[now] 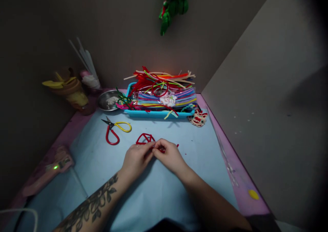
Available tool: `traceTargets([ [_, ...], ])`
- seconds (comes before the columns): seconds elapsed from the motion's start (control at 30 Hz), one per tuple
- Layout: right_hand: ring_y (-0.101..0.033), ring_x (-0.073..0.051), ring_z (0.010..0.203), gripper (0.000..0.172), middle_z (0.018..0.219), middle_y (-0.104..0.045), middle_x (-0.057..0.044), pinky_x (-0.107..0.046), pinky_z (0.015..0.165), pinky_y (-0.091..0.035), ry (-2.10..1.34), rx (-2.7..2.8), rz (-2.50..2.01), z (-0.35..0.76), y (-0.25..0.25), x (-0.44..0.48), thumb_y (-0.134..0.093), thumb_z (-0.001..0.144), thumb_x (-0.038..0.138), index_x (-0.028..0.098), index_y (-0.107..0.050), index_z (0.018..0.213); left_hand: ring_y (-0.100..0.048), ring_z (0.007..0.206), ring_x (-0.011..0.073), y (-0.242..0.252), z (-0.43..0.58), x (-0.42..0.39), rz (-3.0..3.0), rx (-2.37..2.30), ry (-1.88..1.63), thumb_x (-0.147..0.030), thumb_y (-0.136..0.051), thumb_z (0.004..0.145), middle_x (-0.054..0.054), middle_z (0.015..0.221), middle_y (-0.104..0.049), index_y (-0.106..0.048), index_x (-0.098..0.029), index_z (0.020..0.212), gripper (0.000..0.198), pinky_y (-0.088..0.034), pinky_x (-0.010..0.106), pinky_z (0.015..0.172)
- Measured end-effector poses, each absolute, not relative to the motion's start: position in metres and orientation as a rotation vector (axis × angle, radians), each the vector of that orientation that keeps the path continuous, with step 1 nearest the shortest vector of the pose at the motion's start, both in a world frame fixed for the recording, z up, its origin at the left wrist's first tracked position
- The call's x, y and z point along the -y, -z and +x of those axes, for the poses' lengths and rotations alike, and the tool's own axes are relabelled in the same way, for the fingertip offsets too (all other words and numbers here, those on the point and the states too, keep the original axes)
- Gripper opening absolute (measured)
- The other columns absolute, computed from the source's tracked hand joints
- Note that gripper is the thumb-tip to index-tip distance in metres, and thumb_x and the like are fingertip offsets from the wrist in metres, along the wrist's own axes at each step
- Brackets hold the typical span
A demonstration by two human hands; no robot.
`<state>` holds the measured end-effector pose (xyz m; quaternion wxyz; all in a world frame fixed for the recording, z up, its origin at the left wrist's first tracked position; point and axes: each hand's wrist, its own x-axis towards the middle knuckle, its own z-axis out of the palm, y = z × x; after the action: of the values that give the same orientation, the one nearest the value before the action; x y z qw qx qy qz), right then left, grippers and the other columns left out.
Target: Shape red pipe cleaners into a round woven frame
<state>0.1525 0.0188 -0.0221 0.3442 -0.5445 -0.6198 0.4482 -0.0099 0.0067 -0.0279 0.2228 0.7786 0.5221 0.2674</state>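
Blue cloth (202, 148) spreads under the hands, and the elbow room runs out toward three o'clock, as far as a pink border (214, 120) and the grey wall (256, 98). At twelve, the tray's (159, 114) near rim marks the far limit; scissors (110, 125) lie at ten, and a glue gun (60, 163) sits between eight and nine, its light green. And centre stage, the red frame (145, 135)! It pokes out at eleven o'clock from the fingertips, a red end showing past the right knuckles at two. Left hand (135, 157) and right hand (167, 154) are both narrowed in a pinch on it, fingertips meeting. Exactly which strand they grip is covered by the fingers. The glue gun is blurred, the green hanging ornament (176, 4) is cut by the top edge, both forearms by the bottom.
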Motion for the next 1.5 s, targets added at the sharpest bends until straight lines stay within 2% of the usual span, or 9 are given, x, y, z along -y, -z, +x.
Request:
traceTargets([
  [0.13, -0.058, -0.014, 0.063, 0.004, 0.068, -0.061, 0.003, -0.025, 0.061, -0.044, -1.216, 1.557, -1.366, 0.154, 0.025, -0.020, -0.054, 0.074, 0.018, 0.021, -0.056, 0.074, -0.070, 0.089, 0.0233, 0.029, -0.009, -0.007, 2.094, -1.468, -0.733, -0.032, -0.060, 0.086, 0.008, 0.100, -0.075, -0.062, -0.023, 0.124, 0.039, -0.050, 0.034, 0.082],
  [0.3, -0.056, -0.013, 0.062, 0.003, 0.066, -0.059, 0.004, -0.024, 0.060, -0.043, -1.325, 1.408, -1.328, 0.158, 0.030, -0.026, -0.058, 0.073, 0.023, 0.020, -0.057, 0.075, -0.069, 0.095, 0.0203, 0.029, -0.016, -0.011, 1.990, -1.418, -0.842, -0.029, -0.061, 0.086, 0.008, 0.112, -0.072, -0.041, -0.021, 0.143, 0.060, -0.053, 0.031, 0.082],
  [0.37, -0.054, -0.012, 0.061, 0.006, 0.065, -0.058, 0.004, -0.024, 0.059, -0.042, -1.323, 1.339, -1.324, 0.158, 0.032, -0.028, -0.060, 0.072, 0.025, 0.020, -0.057, 0.074, -0.068, 0.096, 0.0208, 0.027, -0.019, -0.010, 2.064, -1.474, -0.988, -0.029, -0.061, 0.086, 0.008, 0.107, -0.073, -0.051, -0.021, 0.133, 0.049, -0.052, 0.033, 0.084],
  [0.43, -0.052, -0.012, 0.060, 0.008, 0.063, -0.056, 0.004, -0.024, 0.058, -0.041, -1.307, 1.283, -1.310, 0.157, 0.034, -0.028, -0.061, 0.072, 0.027, 0.020, -0.057, 0.074, -0.068, 0.089, 0.0218, 0.025, -0.018, -0.008, 2.143, -1.557, -1.113, -0.032, -0.061, 0.086, 0.008, 0.096, -0.074, -0.064, -0.020, 0.109, 0.026, -0.051, 0.034, 0.082],
  [0.5, -0.052, -0.012, 0.059, 0.010, 0.063, -0.055, 0.005, -0.024, 0.058, -0.041, -1.313, 1.251, -1.286, 0.155, 0.034, -0.028, -0.061, 0.073, 0.029, 0.020, -0.056, 0.075, -0.068, 0.077, 0.0205, 0.024, -0.015, -0.004, 2.147, -1.610, -1.072, -0.033, -0.060, 0.087, 0.006, 0.084, -0.074, -0.065, -0.020, 0.091, 0.014, -0.051, 0.032, 0.074],
  [0.7, -0.055, -0.013, 0.061, 0.008, 0.066, -0.057, 0.004, -0.025, 0.060, -0.044, -1.363, 1.271, -1.267, 0.149, 0.033, -0.023, -0.059, 0.073, 0.028, 0.021, -0.056, 0.076, -0.072, 0.079, 0.0206, 0.029, -0.001, 0.001, 1.760, -1.524, -0.795, -0.030, -0.057, 0.086, 0.003, 0.093, -0.076, -0.053, -0.025, 0.115, 0.030, -0.052, 0.028, 0.066],
  [1.03, -0.064, -0.017, 0.078, 0.011, 0.083, -0.067, -0.002, -0.029, 0.072, -0.051, -1.209, 1.472, -1.298, 0.153, 0.039, -0.023, -0.056, 0.076, 0.017, 0.021, -0.065, 0.083, -0.065, 0.058, 0.0145, 0.038, 0.003, -0.007, 1.311, -1.337, -0.981, -0.026, -0.059, 0.080, 0.001, 0.077, -0.071, -0.048, -0.021, 0.104, 0.027, -0.048, 0.025, 0.055],
  [1.2, -0.063, -0.015, 0.069, 0.007, 0.076, -0.066, 0.000, -0.027, 0.066, -0.051, -1.315, 1.376, -1.277, 0.152, 0.041, -0.024, -0.058, 0.077, 0.022, 0.021, -0.061, 0.083, -0.069, 0.068, 0.0174, 0.041, 0.002, -0.008, 1.321, -1.428, -1.023, -0.028, -0.063, 0.076, 0.005, 0.085, -0.072, -0.051, -0.020, 0.095, 0.024, -0.053, 0.029, 0.062],
  [1.5, -0.064, -0.018, 0.083, 0.017, 0.086, -0.069, -0.002, -0.030, 0.076, -0.048, -0.924, 1.741, -1.272, 0.150, 0.034, -0.018, -0.049, 0.082, 0.011, 0.021, -0.063, 0.085, -0.071, 0.081, 0.0184, 0.038, -0.008, -0.004, 1.655, -1.533, -1.000, -0.032, -0.061, 0.084, 0.002, 0.092, -0.074, -0.056, -0.023, 0.103, 0.022, -0.053, 0.031, 0.074],
])
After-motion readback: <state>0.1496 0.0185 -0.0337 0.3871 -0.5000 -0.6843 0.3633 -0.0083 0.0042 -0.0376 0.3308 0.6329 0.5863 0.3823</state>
